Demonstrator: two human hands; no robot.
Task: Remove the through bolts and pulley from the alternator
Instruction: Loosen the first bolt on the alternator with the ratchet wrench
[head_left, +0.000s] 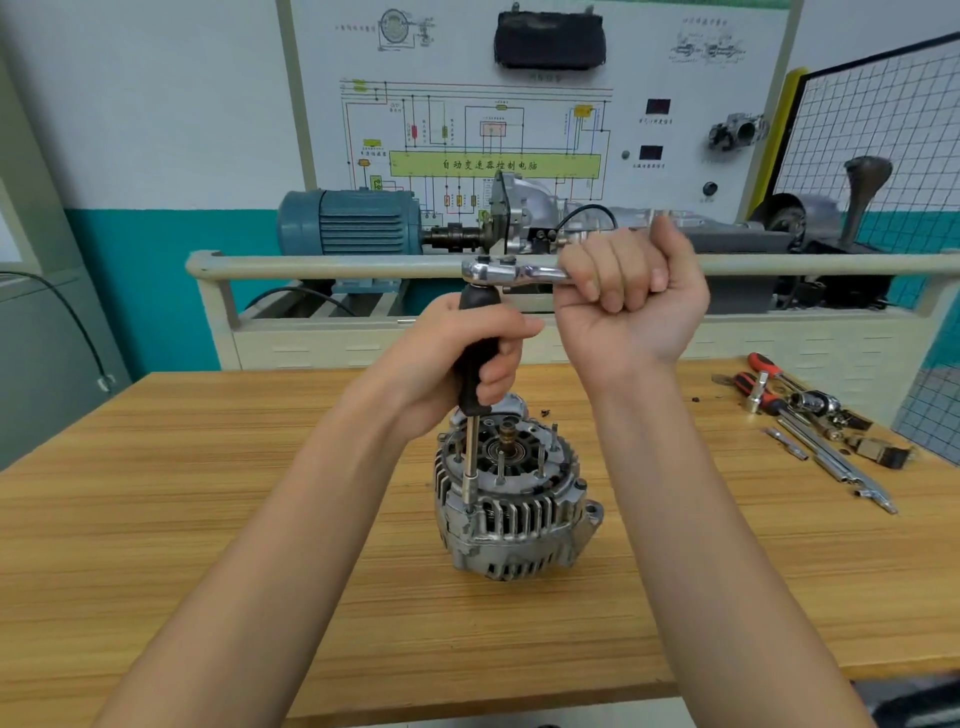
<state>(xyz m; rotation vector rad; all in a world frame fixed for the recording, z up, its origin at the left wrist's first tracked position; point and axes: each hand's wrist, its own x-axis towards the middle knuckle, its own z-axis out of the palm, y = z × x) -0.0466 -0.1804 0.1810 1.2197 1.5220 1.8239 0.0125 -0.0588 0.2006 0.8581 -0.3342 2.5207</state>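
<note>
The alternator (511, 499) stands on the wooden tabletop (208, 493), roughly midway between its left and right edges and nearer the far edge than the near one. Its open end faces up, with the central shaft (506, 434) and several studs exposed.

My left hand (457, 364) is clenched around the black handle (475, 358) of an upright socket extension. The bare metal shank (471, 452) runs down from the handle to the upper left rim of the alternator housing, where its socket end sits on a fastener; the fastener itself is hidden under the socket.

My right hand (631, 301) is clenched in a fist around the handle of a chrome ratchet (501, 271). The ratchet lies level, its head seated on top of the black handle, its own handle running right into my fist.

Loose tools (810, 421) lie in a cluster near the far right corner of the tabletop: red-and-black handled screwdrivers, sockets, and long metal bars. They are well apart from the alternator. A few small dark bits lie on the tabletop just behind the alternator; I cannot tell what they are.

Beyond the far edge stands a training rig with a blue motor (348, 221) and a wiring diagram board (493, 130).
</note>
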